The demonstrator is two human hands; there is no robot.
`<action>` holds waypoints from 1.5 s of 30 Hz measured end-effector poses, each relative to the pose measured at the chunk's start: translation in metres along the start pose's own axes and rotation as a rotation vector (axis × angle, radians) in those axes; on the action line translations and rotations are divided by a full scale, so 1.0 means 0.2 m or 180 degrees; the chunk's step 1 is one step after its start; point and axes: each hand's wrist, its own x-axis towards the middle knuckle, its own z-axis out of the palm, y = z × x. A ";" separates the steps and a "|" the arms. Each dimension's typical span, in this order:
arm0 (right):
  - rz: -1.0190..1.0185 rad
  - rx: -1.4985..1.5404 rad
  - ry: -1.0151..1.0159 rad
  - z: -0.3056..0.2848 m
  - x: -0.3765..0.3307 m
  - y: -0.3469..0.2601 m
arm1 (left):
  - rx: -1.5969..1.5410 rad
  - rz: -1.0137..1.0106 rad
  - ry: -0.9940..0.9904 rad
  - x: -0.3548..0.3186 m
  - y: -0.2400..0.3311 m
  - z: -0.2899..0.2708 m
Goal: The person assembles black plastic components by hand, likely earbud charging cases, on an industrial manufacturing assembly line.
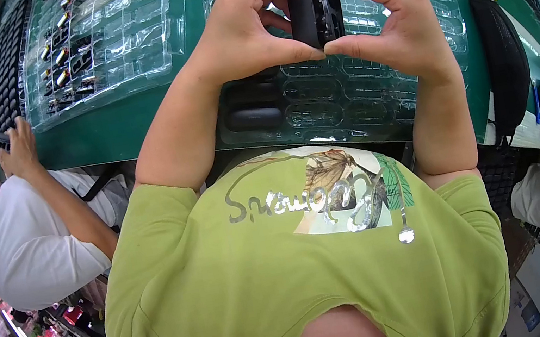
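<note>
left hand [243, 26]: pinching the black part [316, 14], top centre
right hand [394, 12]: gripping the same part from the other side
tray [345, 102]: clear, under both hands on the green desk [113, 127]

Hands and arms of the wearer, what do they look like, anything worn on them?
Both forearms are bare, with no gloves, watch or rings visible on the left hand or right hand. Short lime-green T-shirt sleeves end above the elbows.

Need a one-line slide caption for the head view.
Left hand and right hand pinch a small black part above clear blister trays.
</note>
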 end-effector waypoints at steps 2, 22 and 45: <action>0.0092 -0.0081 -0.0003 -0.03 -0.01 -0.01 | -0.0118 0.0093 0.0036 0.02 0.01 0.02; 0.0130 0.0385 0.0189 0.05 -0.01 0.02 | -0.0314 0.0136 0.0150 -0.02 -0.03 -0.01; -0.0215 0.0285 0.0348 0.04 0.00 -0.01 | -0.0383 0.0303 0.0086 0.00 -0.01 -0.01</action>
